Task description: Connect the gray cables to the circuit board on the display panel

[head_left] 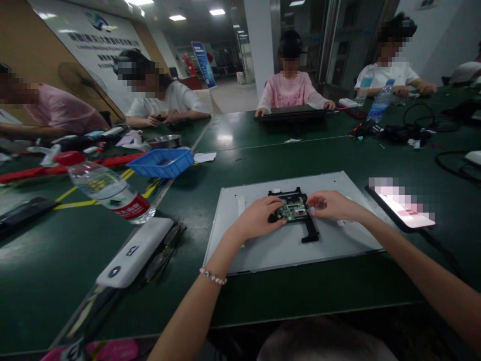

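Likely step: handling board [295,211]. Left hand [258,219] left of board, fingers holding edge; right hand [333,204] right of board, fingers narrow, grip unclear. Next calls for steady hold.

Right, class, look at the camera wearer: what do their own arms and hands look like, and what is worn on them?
The left forearm and right forearm are sleeveless where they show; the left hand and right hand wear no gloves. A bracelet of small, round, mostly pale beads circles the left forearm; nothing similar shows on the right.
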### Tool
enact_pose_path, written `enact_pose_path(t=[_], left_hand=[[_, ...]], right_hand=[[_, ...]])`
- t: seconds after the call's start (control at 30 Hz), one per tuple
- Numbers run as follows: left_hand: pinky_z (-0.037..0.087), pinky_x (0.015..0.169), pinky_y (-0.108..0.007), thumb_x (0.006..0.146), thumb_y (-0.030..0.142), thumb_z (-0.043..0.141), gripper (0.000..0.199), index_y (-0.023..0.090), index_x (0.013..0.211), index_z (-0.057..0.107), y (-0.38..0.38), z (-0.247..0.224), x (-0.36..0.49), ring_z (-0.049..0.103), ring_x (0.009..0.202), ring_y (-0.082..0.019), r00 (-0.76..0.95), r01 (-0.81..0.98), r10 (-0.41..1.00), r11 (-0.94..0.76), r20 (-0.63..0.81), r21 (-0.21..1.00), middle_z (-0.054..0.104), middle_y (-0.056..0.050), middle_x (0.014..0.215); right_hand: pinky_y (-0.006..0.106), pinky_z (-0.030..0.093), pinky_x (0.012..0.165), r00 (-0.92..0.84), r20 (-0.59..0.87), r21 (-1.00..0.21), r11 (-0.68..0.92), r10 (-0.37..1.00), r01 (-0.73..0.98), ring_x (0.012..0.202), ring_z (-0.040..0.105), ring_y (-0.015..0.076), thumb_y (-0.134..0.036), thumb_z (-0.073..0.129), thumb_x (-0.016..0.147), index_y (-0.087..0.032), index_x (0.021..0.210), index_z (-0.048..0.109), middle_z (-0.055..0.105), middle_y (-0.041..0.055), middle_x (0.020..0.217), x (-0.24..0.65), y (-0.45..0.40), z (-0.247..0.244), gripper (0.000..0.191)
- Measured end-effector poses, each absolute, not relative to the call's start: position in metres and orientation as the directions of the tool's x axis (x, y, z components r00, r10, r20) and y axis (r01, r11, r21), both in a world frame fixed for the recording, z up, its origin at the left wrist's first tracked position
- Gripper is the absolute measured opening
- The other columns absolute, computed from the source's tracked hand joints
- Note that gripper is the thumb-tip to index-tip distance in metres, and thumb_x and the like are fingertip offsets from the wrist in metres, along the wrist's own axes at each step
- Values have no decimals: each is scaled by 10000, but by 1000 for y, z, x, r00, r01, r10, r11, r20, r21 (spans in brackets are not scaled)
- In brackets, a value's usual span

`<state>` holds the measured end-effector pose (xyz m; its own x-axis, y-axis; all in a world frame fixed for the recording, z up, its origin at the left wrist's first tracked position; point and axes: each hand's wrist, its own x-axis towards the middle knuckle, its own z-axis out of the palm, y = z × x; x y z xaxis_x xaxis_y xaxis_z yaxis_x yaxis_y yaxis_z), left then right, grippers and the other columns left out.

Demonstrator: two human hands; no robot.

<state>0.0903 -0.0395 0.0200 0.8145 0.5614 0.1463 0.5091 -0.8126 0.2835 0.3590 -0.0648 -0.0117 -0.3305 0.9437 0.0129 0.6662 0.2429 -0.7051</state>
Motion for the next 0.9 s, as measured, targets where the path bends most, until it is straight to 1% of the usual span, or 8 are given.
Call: enact_pose_path(t=[0.13, 0.23, 0.4, 0.47, 0.57, 0.73, 0.83, 0.9], left_hand=[[421, 975, -421, 857, 373, 543, 427, 165, 1230, 542, -41, 20, 91, 517, 1136, -253, 818, 509, 556, -819, 147, 265, 546, -108, 1258], [426, 968, -417, 864, 377, 530, 429, 159, 1233, 536, -41, 20, 91, 521, 1128, -251, 820, 507, 552, -822, 147, 260, 546, -110, 1255], [420, 978, -415, 873, 377, 513, 430, 149, 1238, 531, -42, 22, 93, 523, 1128, -250, 831, 500, 540, -830, 133, 248, 539, -120, 1262], [418, 980, -412, 875, 383, 508, 438, 143, 1241, 527, -42, 22, 93, 521, 1130, -250, 829, 505, 542, -830, 133, 238, 538, -122, 1264], [421, 977, -412, 873, 385, 512, 439, 151, 1244, 526, -43, 21, 93, 523, 1128, -250, 833, 499, 536, -835, 140, 231, 541, -118, 1262], [425, 974, -416, 866, 374, 519, 429, 153, 1233, 532, -42, 20, 93, 528, 1123, -249, 836, 492, 529, -840, 145, 227, 547, -117, 1254], [432, 969, -414, 860, 376, 524, 419, 152, 1214, 541, -42, 19, 93, 532, 1117, -251, 834, 497, 533, -838, 145, 224, 552, -119, 1247], [432, 971, -418, 849, 372, 537, 407, 159, 1196, 549, -42, 19, 93, 530, 1125, -255, 832, 498, 534, -839, 150, 222, 559, -115, 1241]], right_hand=[[281, 511, 685, -336, -15, -714, 226, 942, 663, 733, 634, 150, -227, 624, 744, -194, 918, 686, 693, 21, 798, 364, -66, -13, 188], [294, 518, 702, -296, -4, -714, 205, 955, 669, 750, 651, 160, -256, 618, 761, -208, 886, 695, 707, 31, 814, 379, -64, -15, 154], [313, 523, 660, -201, 3, -651, 155, 979, 743, 718, 659, 183, -294, 617, 767, -203, 848, 703, 712, 56, 809, 408, -58, -21, 149], [322, 517, 653, -187, 48, -595, 178, 981, 784, 715, 655, 189, -320, 604, 781, -211, 844, 708, 710, 59, 834, 413, -57, -22, 163], [332, 508, 677, -165, 172, -514, 232, 971, 826, 752, 647, 193, -333, 564, 818, -211, 882, 707, 699, 71, 912, 409, -54, -18, 199], [310, 502, 726, -289, 269, -465, 387, 919, 797, 874, 628, 188, -327, 539, 850, -193, 1040, 668, 662, 78, 1035, 374, -40, -2, 266], [323, 466, 853, -433, 324, -403, 537, 841, 741, 999, 597, 198, -290, 548, 855, -186, 1080, 653, 654, 80, 1091, 341, -24, 5, 269], [332, 427, 920, -518, 313, -352, 604, 796, 715, 1032, 587, 206, -285, 567, 850, -166, 1084, 653, 657, 92, 1097, 320, -12, 7, 277]])
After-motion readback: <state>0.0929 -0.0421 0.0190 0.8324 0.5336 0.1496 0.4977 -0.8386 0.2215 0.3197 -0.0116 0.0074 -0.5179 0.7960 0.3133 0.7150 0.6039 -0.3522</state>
